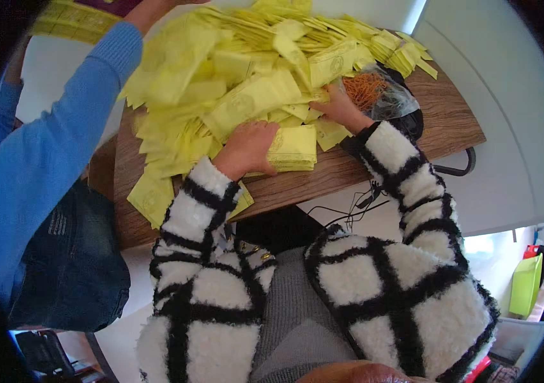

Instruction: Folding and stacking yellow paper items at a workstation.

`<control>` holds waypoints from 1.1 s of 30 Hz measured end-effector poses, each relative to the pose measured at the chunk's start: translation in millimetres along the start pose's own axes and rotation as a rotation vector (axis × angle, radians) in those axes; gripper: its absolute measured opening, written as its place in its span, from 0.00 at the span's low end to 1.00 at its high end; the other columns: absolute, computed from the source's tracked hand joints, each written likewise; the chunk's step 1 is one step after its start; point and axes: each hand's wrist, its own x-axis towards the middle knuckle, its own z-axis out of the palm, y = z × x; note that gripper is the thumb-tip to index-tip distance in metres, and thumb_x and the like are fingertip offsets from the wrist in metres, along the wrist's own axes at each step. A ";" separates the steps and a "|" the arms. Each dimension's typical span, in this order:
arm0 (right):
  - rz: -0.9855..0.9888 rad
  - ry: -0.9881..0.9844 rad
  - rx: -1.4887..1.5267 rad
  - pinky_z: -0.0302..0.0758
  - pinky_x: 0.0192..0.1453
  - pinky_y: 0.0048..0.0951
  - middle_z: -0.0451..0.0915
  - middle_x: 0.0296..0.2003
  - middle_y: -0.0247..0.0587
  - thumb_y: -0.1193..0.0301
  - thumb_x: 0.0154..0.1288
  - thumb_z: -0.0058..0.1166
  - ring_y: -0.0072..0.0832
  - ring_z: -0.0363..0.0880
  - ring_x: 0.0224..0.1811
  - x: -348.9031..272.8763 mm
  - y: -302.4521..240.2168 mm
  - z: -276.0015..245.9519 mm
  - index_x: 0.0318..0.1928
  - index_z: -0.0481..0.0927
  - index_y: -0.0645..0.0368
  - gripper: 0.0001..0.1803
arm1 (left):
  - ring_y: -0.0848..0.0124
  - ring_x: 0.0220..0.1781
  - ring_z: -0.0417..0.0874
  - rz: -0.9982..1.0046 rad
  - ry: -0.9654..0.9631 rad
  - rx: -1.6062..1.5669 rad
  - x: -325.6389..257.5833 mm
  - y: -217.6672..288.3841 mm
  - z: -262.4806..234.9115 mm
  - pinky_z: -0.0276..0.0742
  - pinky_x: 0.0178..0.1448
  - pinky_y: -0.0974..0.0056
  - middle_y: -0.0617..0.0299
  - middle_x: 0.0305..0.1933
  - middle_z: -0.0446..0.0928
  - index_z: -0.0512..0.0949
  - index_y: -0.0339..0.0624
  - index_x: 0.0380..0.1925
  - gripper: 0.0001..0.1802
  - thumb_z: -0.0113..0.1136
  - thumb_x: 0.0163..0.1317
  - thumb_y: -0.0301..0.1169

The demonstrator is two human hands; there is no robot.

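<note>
A large heap of printed yellow paper slips (252, 96) covers much of the wooden table. My left hand (246, 148) is closed around the left end of a neat stack of yellow slips (294, 148) at the heap's near edge, thumb on the near side and fingers on the far side. To the right, my right hand (342, 110) reaches in with its fingers apart, touching the slips beyond that stack. Just past it lies a clear plastic bag (399, 101) with thin orange strands (364, 90) in it.
Another person's blue-sleeved arm (61, 134) reaches over the heap from the left. The brown tabletop (441, 105) ends in a rounded corner at right, with a black bent bar (463, 167) beyond it. Dark cables (355, 210) hang below the near edge. A green bin (525, 286) stands far right.
</note>
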 end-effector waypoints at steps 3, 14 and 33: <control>0.241 -0.110 0.140 0.76 0.58 0.39 0.81 0.52 0.50 0.67 0.60 0.67 0.42 0.80 0.54 -3.1 -21.8 3.8 0.64 0.68 0.64 0.34 | 0.49 0.51 0.80 0.004 0.026 0.034 -3.2 -5.8 4.2 0.76 0.55 0.52 0.46 0.45 0.79 0.73 0.38 0.48 0.42 0.81 0.30 0.44; 0.066 -0.118 -0.085 0.78 0.44 0.31 0.79 0.50 0.49 0.65 0.64 0.65 0.30 0.80 0.44 -21.3 -10.1 -7.7 0.65 0.68 0.67 0.33 | 0.48 0.57 0.76 0.009 -0.053 -0.167 -4.2 -12.1 5.2 0.73 0.60 0.53 0.44 0.51 0.76 0.70 0.36 0.55 0.44 0.78 0.37 0.42; -0.596 -0.072 -0.673 0.63 0.64 0.49 0.75 0.56 0.50 0.49 0.49 0.70 0.46 0.74 0.60 -87.6 -101.2 23.2 0.68 0.64 0.62 0.51 | 0.47 0.61 0.75 0.024 -0.070 -0.077 -5.6 -2.3 -4.6 0.74 0.63 0.54 0.46 0.63 0.68 0.63 0.34 0.63 0.52 0.79 0.38 0.39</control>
